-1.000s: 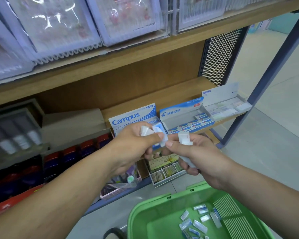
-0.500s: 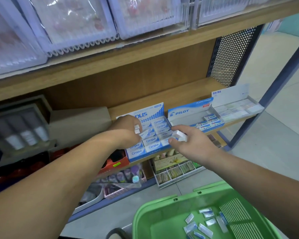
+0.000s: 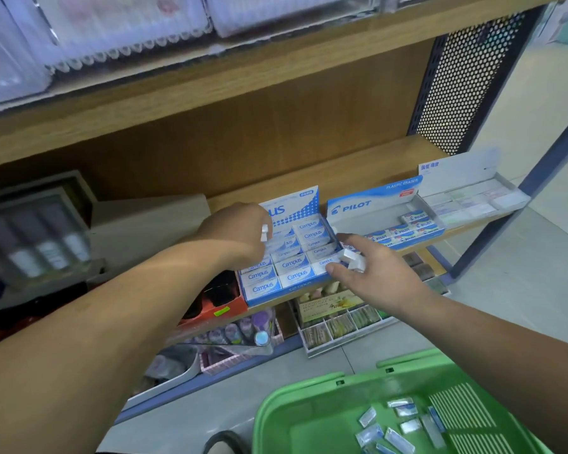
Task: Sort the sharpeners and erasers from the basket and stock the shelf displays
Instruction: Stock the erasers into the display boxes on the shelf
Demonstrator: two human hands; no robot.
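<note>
High above the fingers (image 3: 358,245), a row of clear-wrapped spiral pads (image 3: 128,27) fills the top level. Up to their right stands a dark perforated panel (image 3: 473,80), with a blue post (image 3: 518,198) slanting down beyond it to the pale floor (image 3: 538,290). Well left of them sit a beige box (image 3: 145,221) and a blurred grey display (image 3: 36,237) of white tubes. Below them lie an orange-red box (image 3: 223,306), a clear tub (image 3: 240,329) of purple items, and a compartment tray (image 3: 338,326) of greenish packets.

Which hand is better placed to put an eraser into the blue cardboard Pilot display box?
Probably right. The right hand, holding small white erasers, is beside the Pilot box; the left hand is farther off, over the blue Campus box.
</note>
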